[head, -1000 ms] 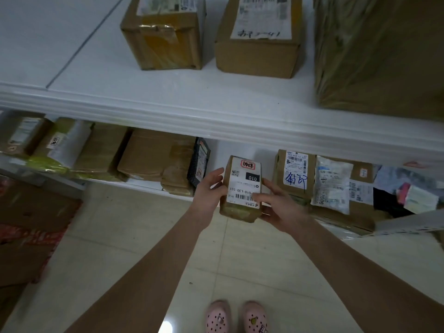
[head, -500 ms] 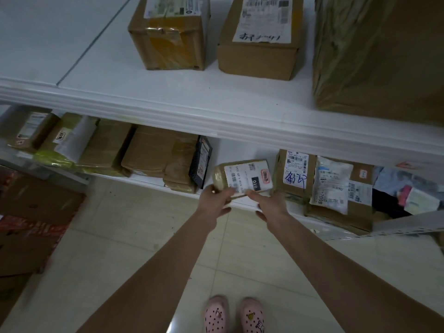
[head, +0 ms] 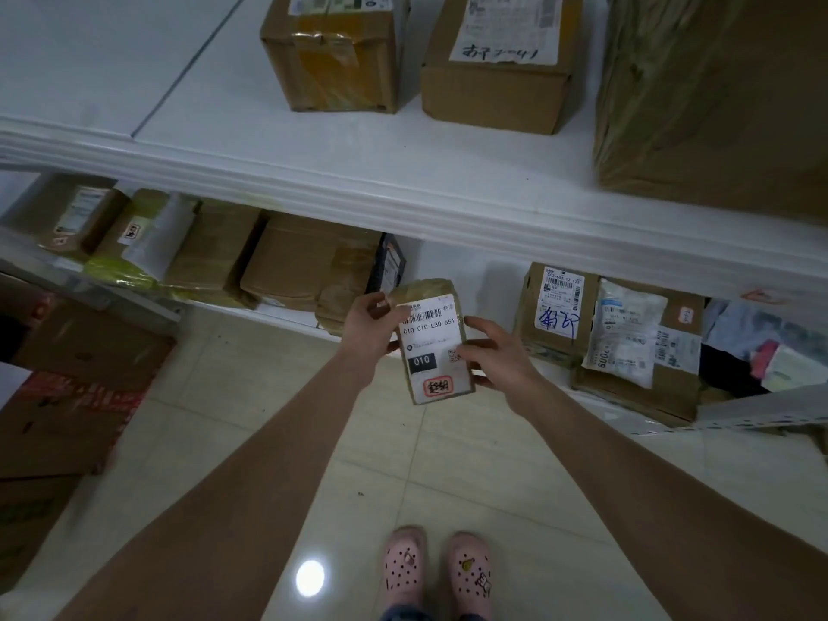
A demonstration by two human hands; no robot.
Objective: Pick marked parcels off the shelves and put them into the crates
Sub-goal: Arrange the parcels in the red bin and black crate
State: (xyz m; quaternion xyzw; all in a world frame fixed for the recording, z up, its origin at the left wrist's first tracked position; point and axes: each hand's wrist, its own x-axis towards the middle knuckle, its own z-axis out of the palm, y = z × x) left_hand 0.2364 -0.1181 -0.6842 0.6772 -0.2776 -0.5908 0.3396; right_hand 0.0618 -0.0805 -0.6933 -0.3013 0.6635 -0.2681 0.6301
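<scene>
Head view parcel: small labelled parcel (head: pixel 433 347) held before the lower shelf (head: pixel 278 313)
Left hand (head: pixel 366 329): grips its left edge
Right hand (head: pixel 490 354): grips its right edge

Small parcel (head: pixel 432 347) held between both hands, left hand (head: pixel 365 327) on its left edge, right hand (head: pixel 490 356) on its right, near side of the lower shelf (head: pixel 286 312). On that shelf: parcel row (head: pixel 291 266) left, labelled box (head: pixel 555 316) right. Upper shelf (head: pixel 269 163) above carries two boxes (head: pixel 334 51) side by side, with a large parcel (head: pixel 717 96) to their right. Cartons (head: pixel 67 387) on the floor, left.
</scene>
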